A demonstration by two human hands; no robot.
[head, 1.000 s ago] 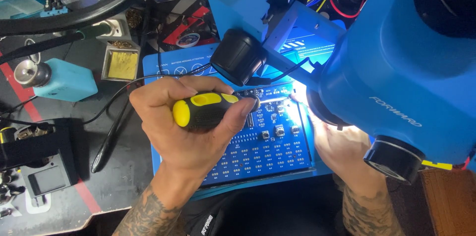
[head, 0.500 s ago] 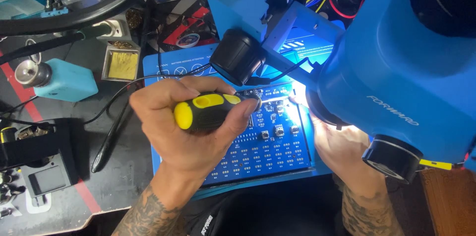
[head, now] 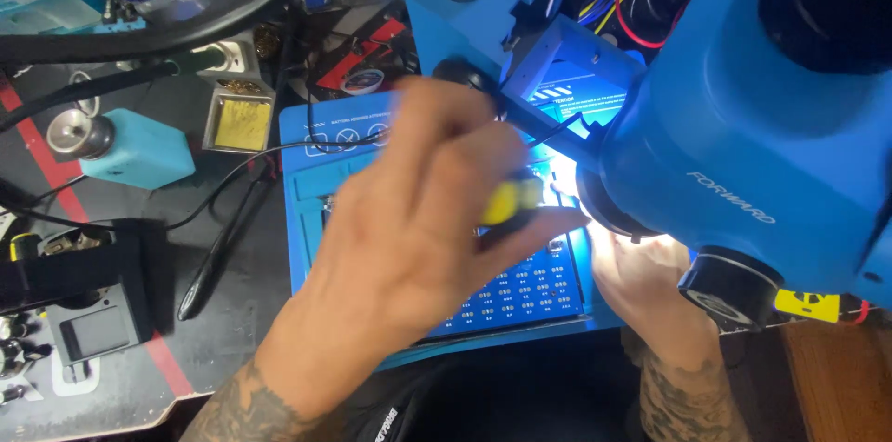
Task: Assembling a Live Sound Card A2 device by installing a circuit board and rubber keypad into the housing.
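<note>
Fingers of the left hand (head: 418, 228) clenched around a yellow-and-black screwdriver (head: 506, 203), held above the blue work mat (head: 316, 210) just left of the blue microscope (head: 743, 135). Beneath the microscope's lit head lay the right hand (head: 641, 279); its fingers were hidden, so I cannot tell their grip.
</note>
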